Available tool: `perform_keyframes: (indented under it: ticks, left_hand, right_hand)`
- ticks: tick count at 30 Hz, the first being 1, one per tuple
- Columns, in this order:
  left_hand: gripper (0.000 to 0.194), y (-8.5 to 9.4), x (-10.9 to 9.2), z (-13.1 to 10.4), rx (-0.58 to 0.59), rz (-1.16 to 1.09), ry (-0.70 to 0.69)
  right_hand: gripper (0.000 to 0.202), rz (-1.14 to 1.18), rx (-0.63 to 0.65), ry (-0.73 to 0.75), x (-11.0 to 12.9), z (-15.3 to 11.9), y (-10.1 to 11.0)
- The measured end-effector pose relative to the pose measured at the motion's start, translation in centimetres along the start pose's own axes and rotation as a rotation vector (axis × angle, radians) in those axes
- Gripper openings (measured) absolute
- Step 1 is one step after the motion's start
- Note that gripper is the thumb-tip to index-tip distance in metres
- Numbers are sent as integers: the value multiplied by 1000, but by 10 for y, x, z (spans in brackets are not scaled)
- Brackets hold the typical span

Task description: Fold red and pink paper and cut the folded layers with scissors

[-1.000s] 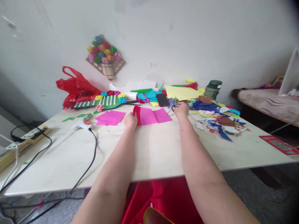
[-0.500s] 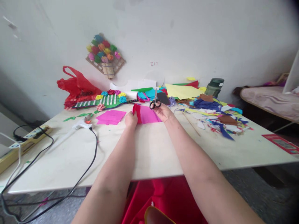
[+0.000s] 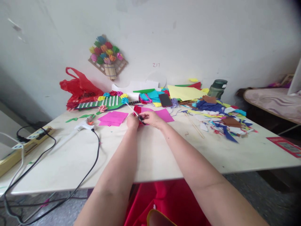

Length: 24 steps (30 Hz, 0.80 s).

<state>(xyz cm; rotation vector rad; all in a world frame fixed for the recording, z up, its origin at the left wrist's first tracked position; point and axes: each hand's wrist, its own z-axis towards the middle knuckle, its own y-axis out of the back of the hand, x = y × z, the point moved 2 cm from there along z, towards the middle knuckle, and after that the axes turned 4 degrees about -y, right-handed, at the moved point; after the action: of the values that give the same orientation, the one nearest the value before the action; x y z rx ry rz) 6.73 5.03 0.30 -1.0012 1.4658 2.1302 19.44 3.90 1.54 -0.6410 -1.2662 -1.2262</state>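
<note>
My left hand [image 3: 133,121] is closed on a red strip [image 3: 137,110] that stands up between its fingers. My right hand [image 3: 150,118] is closed round the black handles of the scissors [image 3: 138,116], right beside the left hand. The blades point up and to the left, past the red strip. Magenta paper [image 3: 166,115] lies on the table, partly under my right hand. More magenta sheets [image 3: 113,118] lie to the left of my left hand.
A white glue gun [image 3: 85,126] with a black cord lies at left, near a power strip [image 3: 35,142]. Behind are a red bag [image 3: 82,85], paper flowers [image 3: 113,93] and a phone [image 3: 165,100]. Cloth-like scraps [image 3: 211,108], a stick [image 3: 194,125] and a bottle [image 3: 216,88] are at right.
My right hand has moved left to my left hand, and the scissors have swung from upright to leaning left. The magenta paper now lies apart from the red strip, and the view has shifted slightly.
</note>
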Motion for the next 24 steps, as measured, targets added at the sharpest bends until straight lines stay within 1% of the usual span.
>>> perform_keyframes:
  ticks: [2,4,7,9,12,15,18,20,22,24]
  left_hand:
    - [20,0,1,-1,10,-20,5]
    - [19,0,1,-1,3,-22,10]
    - [20,-1,1,-1,-17,-22,7]
    - [21,-2,1,-1,-29,-25,5]
    - [23,-3,1,-1,-23,-29,3]
    - [24,-3,1,1,-25,-4,-13]
    - [28,-1,0,2,-29,29,-22]
    - [32,-1,-1,3,-25,40,-18]
    - [34,0,-1,3,-27,43,-15]
    - [34,1,-1,4,-33,40,-16]
  right_hand:
    - [39,-271,-46,75,-6,4,-4]
    - [40,-497,-65,129,-7,5,-5]
    - [41,-766,-62,136,1,-1,-4]
    - [43,-879,-48,105,10,-9,-3]
    - [48,-945,-38,35,20,-17,-3]
    - [46,-913,-42,9,22,-17,-4]
    - [37,-745,-96,7,17,-11,0]
    - [32,-596,-146,-26,13,-7,8]
    - [28,-471,-176,-91,8,-4,19]
    - [32,-366,-176,-179,2,-4,33]
